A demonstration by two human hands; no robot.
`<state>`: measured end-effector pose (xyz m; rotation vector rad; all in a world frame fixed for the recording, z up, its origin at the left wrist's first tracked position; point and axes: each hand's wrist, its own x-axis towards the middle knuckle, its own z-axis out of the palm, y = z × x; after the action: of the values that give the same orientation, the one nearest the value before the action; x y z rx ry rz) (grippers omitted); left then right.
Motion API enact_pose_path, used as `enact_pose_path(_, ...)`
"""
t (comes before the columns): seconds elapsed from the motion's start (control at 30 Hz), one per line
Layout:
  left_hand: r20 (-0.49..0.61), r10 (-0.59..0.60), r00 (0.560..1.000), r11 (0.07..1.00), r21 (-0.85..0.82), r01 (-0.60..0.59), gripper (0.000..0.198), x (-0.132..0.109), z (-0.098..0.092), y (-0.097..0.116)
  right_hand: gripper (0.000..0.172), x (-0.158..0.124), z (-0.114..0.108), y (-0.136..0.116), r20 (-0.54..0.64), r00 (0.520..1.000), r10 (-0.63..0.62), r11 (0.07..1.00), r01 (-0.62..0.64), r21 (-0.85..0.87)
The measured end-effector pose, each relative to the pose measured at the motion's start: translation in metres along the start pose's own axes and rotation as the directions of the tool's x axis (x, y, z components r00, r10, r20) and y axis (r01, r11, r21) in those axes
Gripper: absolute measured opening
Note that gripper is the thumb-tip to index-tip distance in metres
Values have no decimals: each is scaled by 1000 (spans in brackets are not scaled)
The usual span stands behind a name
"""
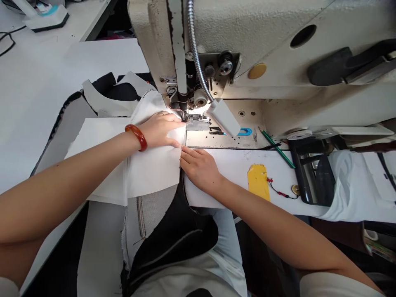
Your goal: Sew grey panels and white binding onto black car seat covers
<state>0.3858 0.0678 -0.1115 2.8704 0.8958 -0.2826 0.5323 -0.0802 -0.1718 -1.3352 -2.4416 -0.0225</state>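
Observation:
A white fabric piece (151, 167) lies on the sewing table, its far edge under the presser foot (183, 114) of a cream sewing machine (262, 45). My left hand (161, 130), with a red bangle (137, 137) on the wrist, lies flat on the fabric, fingers stretched toward the foot. My right hand (199, 165) rests at the fabric's right edge, fingers together and pressed down on the edge. Grey and black fabric (167, 231) hangs from under the white piece toward my lap.
A yellow tag (258, 181) with a beaded cord, a green pencil (278, 149) and a black holder (312, 173) lie right of my hands. A blue magnet guide (245, 132) sits on the machine bed. An iron (46, 16) stands far left. White cloth (352, 185) is at right.

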Motion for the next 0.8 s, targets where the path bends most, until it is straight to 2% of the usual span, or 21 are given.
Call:
enact_pose_path(0.1, -46, -36, 998, 993, 108, 41, 48, -11, 0, 22, 32, -2, -5, 0, -21, 997, 80, 997, -80, 2)
enact_pose_path(0.17, -51, -90, 995, 974, 204, 99, 33, -21, -1, 44, 28, -11, -12, -7, -30, 982, 187, 982, -186, 20)
enact_pose_path(0.27, -34, -215, 976, 945, 245, 217, 36, -29, -1, 74, 33, -28, -26, -27, 94, 939, 332, 917, -345, 201)
enact_pose_path(0.33, -23, -285, 958, 935, 215, 283, 50, -29, -2, 86, 30, -35, -35, -43, 260, 902, 345, 791, -429, 436)
enact_pose_path(0.4, 0, -338, 941, 921, 204, 331, 60, -26, -5, 90, 16, -37, -41, -57, 411, 851, 327, 547, -525, 652)
enact_pose_path(0.43, 14, -352, 936, 916, 210, 341, 59, -24, -6, 91, 11, -36, -44, -61, 457, 829, 324, 413, -558, 720)
enact_pose_path(0.47, 27, -358, 933, 913, 221, 344, 53, -21, -8, 91, 14, -34, -45, -64, 477, 814, 333, 302, -571, 763)
enact_pose_path(0.5, 37, -358, 933, 911, 235, 340, 43, -20, -9, 89, 19, -31, -46, -64, 475, 811, 341, 239, -563, 791)
enact_pose_path(0.53, 43, -353, 935, 910, 248, 332, 32, -18, -9, 88, 21, -29, -46, -61, 454, 823, 342, 235, -543, 806)
enact_pose_path(0.57, 47, -341, 939, 913, 254, 319, 24, -18, -9, 86, 20, -26, -45, -55, 419, 844, 336, 292, -516, 805)
enact_pose_path(0.6, 48, -327, 944, 918, 252, 305, 23, -18, -9, 84, 18, -25, -44, -48, 371, 868, 329, 399, -484, 779)
enact_pose_path(0.7, 22, -299, 954, 935, 207, 288, 32, -19, -4, 79, 21, -22, -32, -20, 151, 966, 210, 803, -258, 537)
enact_pose_path(0.73, 8, -295, 955, 938, 191, 288, 34, -19, -2, 77, 24, -22, -27, -12, 82, 988, 130, 891, -153, 428)
enact_pose_path(0.8, -22, -293, 956, 941, 172, 292, 36, -16, 1, 73, 25, -21, -16, -2, 15, 999, -39, 965, 34, 260)
